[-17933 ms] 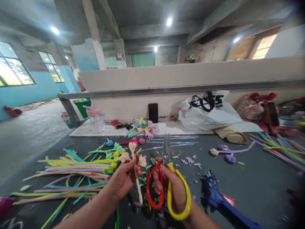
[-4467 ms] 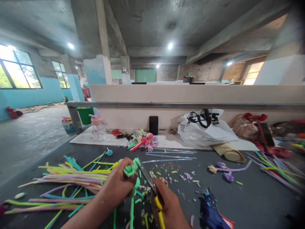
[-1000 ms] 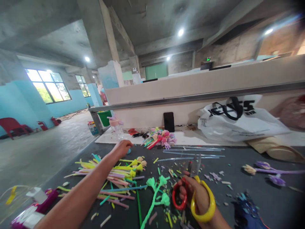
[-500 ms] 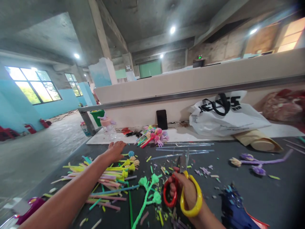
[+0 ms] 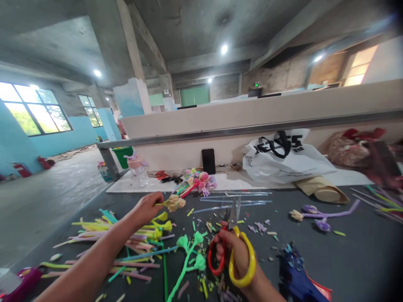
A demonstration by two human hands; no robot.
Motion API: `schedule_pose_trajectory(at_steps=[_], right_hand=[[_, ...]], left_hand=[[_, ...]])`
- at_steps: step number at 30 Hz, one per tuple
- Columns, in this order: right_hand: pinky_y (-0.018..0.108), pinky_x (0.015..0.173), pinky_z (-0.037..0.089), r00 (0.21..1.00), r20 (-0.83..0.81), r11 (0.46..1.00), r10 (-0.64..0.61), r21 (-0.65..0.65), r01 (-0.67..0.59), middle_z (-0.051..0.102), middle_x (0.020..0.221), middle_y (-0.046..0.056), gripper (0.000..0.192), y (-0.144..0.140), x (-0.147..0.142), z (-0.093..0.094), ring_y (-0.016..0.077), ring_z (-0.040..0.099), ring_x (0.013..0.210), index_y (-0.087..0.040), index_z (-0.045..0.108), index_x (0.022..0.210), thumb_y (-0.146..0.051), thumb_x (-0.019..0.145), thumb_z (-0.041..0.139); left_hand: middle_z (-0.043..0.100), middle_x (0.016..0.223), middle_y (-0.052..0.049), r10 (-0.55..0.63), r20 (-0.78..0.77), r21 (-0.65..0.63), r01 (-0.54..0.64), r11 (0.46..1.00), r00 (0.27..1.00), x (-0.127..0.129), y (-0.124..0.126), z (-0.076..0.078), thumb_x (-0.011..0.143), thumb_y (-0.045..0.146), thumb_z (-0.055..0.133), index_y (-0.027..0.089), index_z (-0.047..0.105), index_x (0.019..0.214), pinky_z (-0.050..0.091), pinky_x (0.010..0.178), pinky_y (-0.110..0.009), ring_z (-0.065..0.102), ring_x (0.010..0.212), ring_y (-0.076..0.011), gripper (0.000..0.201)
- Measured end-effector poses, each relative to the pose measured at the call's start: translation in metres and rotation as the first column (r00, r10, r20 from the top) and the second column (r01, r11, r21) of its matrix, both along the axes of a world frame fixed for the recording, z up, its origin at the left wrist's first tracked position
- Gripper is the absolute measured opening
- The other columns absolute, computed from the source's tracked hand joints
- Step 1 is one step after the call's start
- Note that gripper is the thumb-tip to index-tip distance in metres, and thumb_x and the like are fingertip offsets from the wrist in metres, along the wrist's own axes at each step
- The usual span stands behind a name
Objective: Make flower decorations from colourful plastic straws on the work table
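My left hand (image 5: pixel 147 207) pinches the thin stem of some cream craft flowers (image 5: pixel 175 203), raised over the far left part of the dark table. Below it lies a heap of fuzzy pipe-cleaner stems (image 5: pixel 135 239) in yellow, pink and teal, with yellow flower heads at its right end. My right hand (image 5: pixel 231 247) grips scissors (image 5: pixel 252 256) with one red and one yellow handle, blades pointing away from me. Between my hands rests a green branched pipe-cleaner flower (image 5: pixel 189 260). Small clippings (image 5: pixel 217 224) are scattered around the blades.
A mixed flower bunch (image 5: pixel 201 181), a black phone (image 5: pixel 208 161) and a pink-lidded jar (image 5: pixel 137 170) stand at the back. Clear strips (image 5: pixel 233 200) lie before them. To the right are a white bag (image 5: pixel 280 159), a purple flower stem (image 5: pixel 338 214) and a dark-blue tool (image 5: pixel 296 270).
My left hand, earlier reaching with fingers stretched over the flowers, now holds the cream flowers by the stem. The view has turned slightly right; my right hand keeps the scissors.
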State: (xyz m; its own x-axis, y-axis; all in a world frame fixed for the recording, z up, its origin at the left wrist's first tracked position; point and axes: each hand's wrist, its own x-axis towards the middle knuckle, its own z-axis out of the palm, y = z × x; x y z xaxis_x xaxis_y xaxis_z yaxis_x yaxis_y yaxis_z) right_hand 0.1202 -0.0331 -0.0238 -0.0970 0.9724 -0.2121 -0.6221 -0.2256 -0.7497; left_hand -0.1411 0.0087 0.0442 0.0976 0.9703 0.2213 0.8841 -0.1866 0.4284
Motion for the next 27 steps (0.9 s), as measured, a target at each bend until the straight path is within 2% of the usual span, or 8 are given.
schedule_pose_trajectory(at_steps=[3,5,7,9,12,17,22,27], right_hand=[[0.018,0.032,0.033,1.0,-0.005,0.998,0.014,0.055,-0.014,0.054,0.048,-0.007,0.046,-0.005,-0.002,0.001,0.0081,0.041,0.033,-0.021,0.042,0.102,-0.026,0.062,0.064],[0.018,0.034,0.034,0.999,-0.021,0.994,0.036,0.104,-0.033,0.056,0.051,-0.007,0.048,-0.01,-0.002,0.003,0.0079,0.042,0.034,-0.022,0.042,0.106,-0.028,0.064,0.064],[0.018,0.035,0.035,0.998,-0.025,0.986,0.059,0.156,-0.054,0.055,0.049,-0.007,0.048,-0.014,-0.002,0.005,0.008,0.042,0.034,-0.022,0.044,0.107,-0.032,0.065,0.065],[0.018,0.035,0.036,0.996,-0.012,0.979,0.087,0.186,-0.083,0.051,0.044,-0.007,0.046,-0.018,-0.003,0.007,0.0085,0.042,0.034,-0.02,0.046,0.107,-0.036,0.067,0.064],[0.019,0.036,0.037,0.993,0.004,0.973,0.117,0.2,-0.115,0.048,0.04,-0.007,0.043,-0.021,-0.004,0.008,0.0091,0.042,0.033,-0.019,0.049,0.106,-0.04,0.071,0.061],[0.02,0.036,0.039,0.989,0.031,0.966,0.147,0.208,-0.151,0.049,0.042,-0.006,0.037,-0.024,-0.006,0.003,0.0098,0.043,0.034,-0.019,0.05,0.104,-0.04,0.074,0.058],[0.021,0.032,0.039,0.986,0.041,0.961,0.164,0.219,-0.169,0.051,0.047,-0.006,0.044,-0.027,-0.008,0.001,0.0101,0.043,0.033,-0.021,0.042,0.113,-0.032,0.074,0.06],[0.021,0.036,0.041,0.988,0.009,0.959,0.156,0.24,-0.154,0.058,0.067,-0.003,0.058,-0.026,-0.006,0.002,0.0092,0.048,0.038,-0.026,0.034,0.119,-0.023,0.069,0.065]], left_hand=[[0.051,0.066,0.003,-0.066,0.197,-0.046,0.076,0.996,0.978,0.034,-0.024,0.002,0.072,0.028,0.051,0.015,0.052,0.076,0.034,0.053,-0.02,0.045,0.059,-0.0101,0.014],[0.05,0.065,0.004,-0.111,0.388,-0.118,0.169,0.978,0.915,0.059,-0.042,-0.004,0.074,0.033,0.051,0.015,0.053,0.085,0.031,0.047,-0.018,0.041,0.051,-0.0071,0.021],[0.042,0.056,0.006,-0.011,0.758,-0.26,0.319,0.911,0.652,0.081,-0.059,-0.012,0.073,0.036,0.056,0.014,0.054,0.083,0.021,0.04,-0.017,0.027,0.042,-0.0036,0.024],[0.033,0.049,0.009,0.145,0.917,-0.312,0.439,0.843,0.372,0.096,-0.071,-0.021,0.072,0.036,0.06,0.014,0.052,0.074,0.014,0.038,-0.017,0.018,0.039,-0.0024,0.023],[0.027,0.046,0.01,0.272,0.949,-0.316,0.487,0.814,0.162,0.105,-0.079,-0.034,0.073,0.033,0.061,0.015,0.046,0.065,0.01,0.037,-0.018,0.015,0.038,-0.0019,0.024],[0.029,0.045,0.01,0.341,0.936,-0.346,0.434,0.832,0.093,0.103,-0.08,-0.047,0.072,0.03,0.063,0.015,0.044,0.062,0.01,0.037,-0.016,0.019,0.037,-0.0012,0.026],[0.031,0.041,0.01,0.338,0.934,-0.356,0.415,0.837,0.117,0.101,-0.082,-0.052,0.073,0.032,0.062,0.016,0.047,0.065,0.011,0.035,-0.016,0.02,0.035,-0.0015,0.023],[0.033,0.04,0.009,0.31,0.941,-0.34,0.379,0.861,0.138,0.103,-0.086,-0.05,0.073,0.033,0.061,0.016,0.049,0.067,0.014,0.034,-0.016,0.021,0.033,-0.0013,0.022]])
